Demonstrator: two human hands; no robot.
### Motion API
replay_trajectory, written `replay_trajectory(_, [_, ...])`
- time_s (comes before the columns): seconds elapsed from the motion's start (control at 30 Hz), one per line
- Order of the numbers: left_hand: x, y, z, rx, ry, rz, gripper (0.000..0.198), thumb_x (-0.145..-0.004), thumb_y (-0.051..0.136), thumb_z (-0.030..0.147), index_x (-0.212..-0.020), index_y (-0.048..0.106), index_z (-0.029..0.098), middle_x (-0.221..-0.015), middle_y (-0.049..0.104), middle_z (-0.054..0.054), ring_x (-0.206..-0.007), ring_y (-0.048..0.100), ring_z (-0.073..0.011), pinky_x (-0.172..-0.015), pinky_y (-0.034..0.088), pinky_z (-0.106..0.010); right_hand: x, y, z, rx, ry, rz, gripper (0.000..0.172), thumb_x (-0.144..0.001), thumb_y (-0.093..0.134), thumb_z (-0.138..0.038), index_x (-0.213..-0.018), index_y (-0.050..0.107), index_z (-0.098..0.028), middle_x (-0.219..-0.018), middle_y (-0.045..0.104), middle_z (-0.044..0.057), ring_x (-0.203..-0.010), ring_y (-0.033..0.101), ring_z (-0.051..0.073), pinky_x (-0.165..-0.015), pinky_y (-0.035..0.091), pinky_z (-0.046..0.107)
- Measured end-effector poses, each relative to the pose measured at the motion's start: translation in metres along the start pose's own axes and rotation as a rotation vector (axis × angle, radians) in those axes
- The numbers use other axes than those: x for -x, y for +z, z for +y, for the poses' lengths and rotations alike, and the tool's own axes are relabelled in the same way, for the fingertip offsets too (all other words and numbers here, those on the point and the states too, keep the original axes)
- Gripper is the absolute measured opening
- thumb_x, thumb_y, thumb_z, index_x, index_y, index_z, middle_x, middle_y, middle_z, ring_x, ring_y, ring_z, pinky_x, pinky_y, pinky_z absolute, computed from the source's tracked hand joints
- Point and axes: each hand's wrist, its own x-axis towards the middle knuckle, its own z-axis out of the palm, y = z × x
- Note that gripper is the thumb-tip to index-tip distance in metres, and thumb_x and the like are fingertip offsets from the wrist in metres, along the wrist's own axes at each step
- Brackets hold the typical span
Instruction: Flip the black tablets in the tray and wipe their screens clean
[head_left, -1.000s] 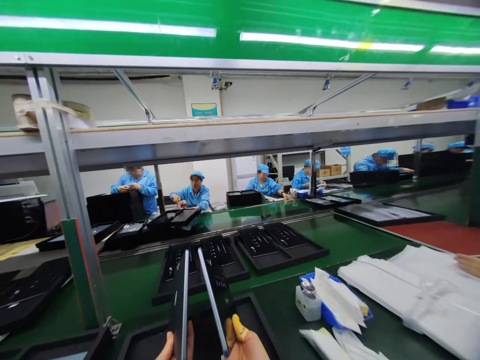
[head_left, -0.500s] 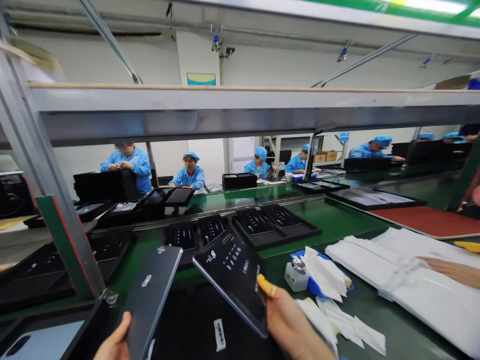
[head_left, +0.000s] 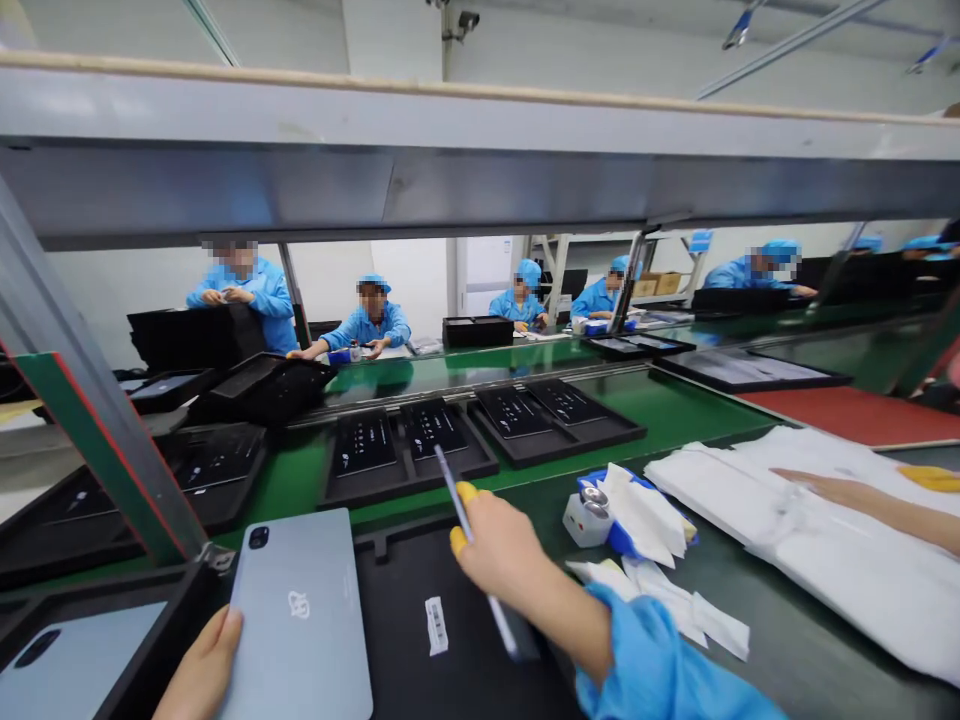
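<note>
While half a second ago both tablets were tilted up, the left hand (head_left: 201,668) now lays its grey tablet (head_left: 300,620) back-up over the black tray (head_left: 420,560), fingers closed on its edge, and the right hand (head_left: 502,555) grips the second tablet (head_left: 474,545) edge-on above it.

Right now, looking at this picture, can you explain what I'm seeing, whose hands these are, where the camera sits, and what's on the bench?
The camera is worn on a worker's head, looking forward and down, so the two hands at the bottom are that person's own. The left hand holds a grey tablet, back side up, by its lower edge. The right hand, with yellow finger covers, holds a second tablet seen edge-on. Below them lies a black tray with a barcode label. Farther along the green bench are more black trays holding tablets, plus white wipes. Another person's arm rests on white sheets to the right. Workers in blue sit across the line.
</note>
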Motion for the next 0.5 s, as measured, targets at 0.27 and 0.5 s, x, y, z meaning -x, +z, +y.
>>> replay_trajectory(0.27, [-0.003,0.015,-0.006,-0.166,0.105,-0.057,0.051,-0.087,0.044,0.054,-0.121,0.058,0.019,-0.136,0.059,-0.015,-0.13,0.051,-0.0314,-0.116,0.032,-0.045,-0.007,0.12,-0.053,-0.011,-0.275,-0.065,0.079,-0.063,0.066,-0.014,-0.14,0.05,-0.016,-0.157,0.027,0.024,-0.141,0.027,0.046,-0.107,0.029,0.063])
replay_trajectory(0.5, [0.0,0.02,-0.011,-0.326,0.222,0.032,0.039,-0.078,0.055,0.039,-0.108,0.062,0.016,-0.137,0.056,-0.019,-0.138,0.041,-0.0361,-0.12,0.024,-0.048,-0.006,0.12,-0.036,-0.253,-0.264,-0.029,0.061,-0.081,0.066,-0.044,-0.135,0.056,-0.018,-0.154,0.035,0.021,-0.141,0.026,0.044,-0.111,0.021,0.064])
